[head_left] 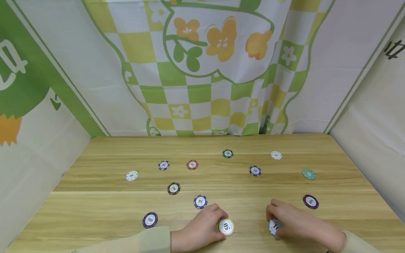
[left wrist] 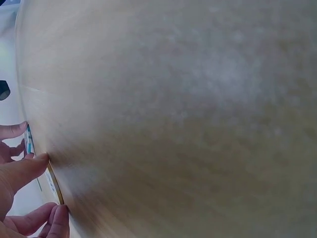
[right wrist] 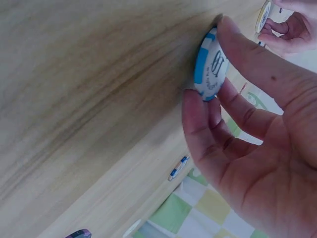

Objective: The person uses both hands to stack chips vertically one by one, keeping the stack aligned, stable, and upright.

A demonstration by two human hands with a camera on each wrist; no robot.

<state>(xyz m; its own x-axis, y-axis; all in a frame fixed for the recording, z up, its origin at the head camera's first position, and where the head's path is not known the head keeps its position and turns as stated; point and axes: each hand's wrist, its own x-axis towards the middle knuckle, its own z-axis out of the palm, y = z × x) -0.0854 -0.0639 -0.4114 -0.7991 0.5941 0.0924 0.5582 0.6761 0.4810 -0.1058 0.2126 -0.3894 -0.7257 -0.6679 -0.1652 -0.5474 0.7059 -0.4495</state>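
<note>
My left hand pinches a yellow-rimmed poker chip marked 50 by its edge, thumb on the near side and fingers on the far side. To its right, my right hand grips a light-blue-and-white poker chip between thumb and fingertips; its numeral is partly covered in the head view. The right wrist view shows this chip's blue-and-white edge close to the wood. Whether either chip touches the table cannot be told. Just beyond the left hand lies a blue chip marked 10.
Other chips lie scattered flat on the wooden table: a purple 500 chip on the left, a black 100 chip, a red chip, a purple chip on the right, and several more. Patterned curtains border the table.
</note>
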